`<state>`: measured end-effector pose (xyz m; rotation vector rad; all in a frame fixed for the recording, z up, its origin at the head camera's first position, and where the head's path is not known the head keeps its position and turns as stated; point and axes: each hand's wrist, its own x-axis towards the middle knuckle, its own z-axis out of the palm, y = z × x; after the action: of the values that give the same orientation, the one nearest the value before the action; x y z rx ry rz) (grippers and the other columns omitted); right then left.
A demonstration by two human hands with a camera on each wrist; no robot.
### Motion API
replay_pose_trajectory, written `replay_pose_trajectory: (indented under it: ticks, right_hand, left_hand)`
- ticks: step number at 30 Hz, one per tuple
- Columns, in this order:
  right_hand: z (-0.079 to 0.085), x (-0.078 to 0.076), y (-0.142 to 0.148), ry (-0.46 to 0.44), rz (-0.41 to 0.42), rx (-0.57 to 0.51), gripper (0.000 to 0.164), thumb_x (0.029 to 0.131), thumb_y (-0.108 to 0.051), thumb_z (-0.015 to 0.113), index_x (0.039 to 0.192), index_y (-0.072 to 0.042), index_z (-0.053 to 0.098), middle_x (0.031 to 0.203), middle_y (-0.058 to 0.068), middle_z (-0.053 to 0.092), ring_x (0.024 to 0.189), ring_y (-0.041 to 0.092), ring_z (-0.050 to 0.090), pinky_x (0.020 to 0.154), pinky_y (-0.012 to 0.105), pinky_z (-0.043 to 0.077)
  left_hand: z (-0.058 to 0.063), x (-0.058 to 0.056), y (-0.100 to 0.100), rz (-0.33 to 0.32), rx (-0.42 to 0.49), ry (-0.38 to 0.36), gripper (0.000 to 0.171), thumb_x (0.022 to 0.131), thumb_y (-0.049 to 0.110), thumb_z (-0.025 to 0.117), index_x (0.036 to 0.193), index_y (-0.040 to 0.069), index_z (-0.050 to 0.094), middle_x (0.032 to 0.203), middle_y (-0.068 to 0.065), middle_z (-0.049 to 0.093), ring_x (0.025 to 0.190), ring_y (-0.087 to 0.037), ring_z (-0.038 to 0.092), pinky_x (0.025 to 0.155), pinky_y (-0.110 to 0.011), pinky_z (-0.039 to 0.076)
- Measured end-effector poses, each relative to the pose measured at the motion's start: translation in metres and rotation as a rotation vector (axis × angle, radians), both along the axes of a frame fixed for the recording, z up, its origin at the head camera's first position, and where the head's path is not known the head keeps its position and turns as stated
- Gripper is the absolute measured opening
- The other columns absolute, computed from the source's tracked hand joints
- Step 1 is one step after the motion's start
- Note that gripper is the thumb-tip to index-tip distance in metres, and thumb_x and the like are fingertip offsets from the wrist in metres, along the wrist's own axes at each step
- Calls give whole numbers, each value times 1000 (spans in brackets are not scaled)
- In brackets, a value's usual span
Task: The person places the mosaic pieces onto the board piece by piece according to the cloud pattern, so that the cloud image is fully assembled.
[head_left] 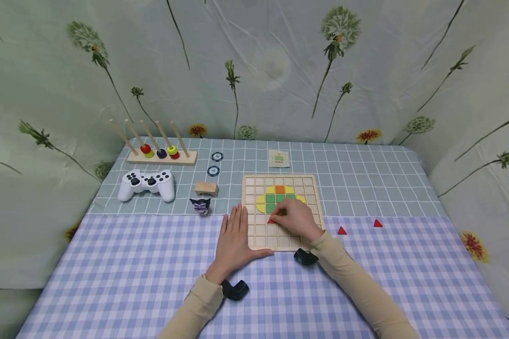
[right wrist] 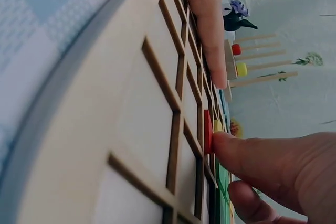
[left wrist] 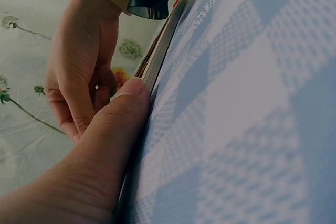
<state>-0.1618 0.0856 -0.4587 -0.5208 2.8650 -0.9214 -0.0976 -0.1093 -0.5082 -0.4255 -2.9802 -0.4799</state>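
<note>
A wooden grid board lies on the cloth, with green square tiles, an orange tile and yellow curved pieces in its cells. My right hand pinches a small red triangle by thumb and fingertips, low over a cell just below the green tiles. Along the board's left side rests my left hand, fingers straight, its thumb stretched along the near edge. Right of the board lie two more red triangles, one near and one farther off.
A pattern card lies behind the board. To the left are a white game controller, a peg stand with coloured beads, two round chips, a wooden block and a small dark figurine.
</note>
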Motion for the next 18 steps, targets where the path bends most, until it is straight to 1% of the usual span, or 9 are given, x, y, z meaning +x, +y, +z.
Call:
replay_pose_trajectory:
  ticks: [3,5,11,14,18]
  right_hand:
    - [1,2,8,8,-6,-26,12,78,-25,79,69,-22,71,71,-11,57,68,8,52,60,29,43]
    - [1,2,17,11,2,-63,10,78,-23,79,72,-21,71,70,-11,57,65,9,51,58,29,41]
    - [8,1,58,39,3,-163,6,81,-18,76,80,-14,73,71,-8,58,58,12,48,53,29,40]
    - [11,3,81,46,-42,-171,8,81,-18,76,83,-11,72,72,-5,59,56,13,47,51,28,39]
    - [13,8,110,3,-127,-168,11,82,-19,76,86,-10,72,74,-2,60,54,15,46,46,27,37]
  left_hand:
    - [0,0,1,-2,7,-16,131,63,87,52,150,-2,12,156,-18,12,143,-29,3,113,-45,4]
    - [1,0,2,-6,11,-15,131,63,87,53,150,-3,12,156,-18,12,143,-29,3,113,-45,4]
    - [1,0,0,-1,13,2,131,63,86,54,150,-3,14,155,-19,13,143,-30,5,113,-46,5]
    - [1,0,0,-1,21,-6,130,63,84,56,150,-2,14,156,-18,12,143,-29,4,113,-45,4]
    - [1,0,0,-1,17,-21,130,63,84,56,150,-2,13,156,-17,10,143,-28,2,113,-44,3]
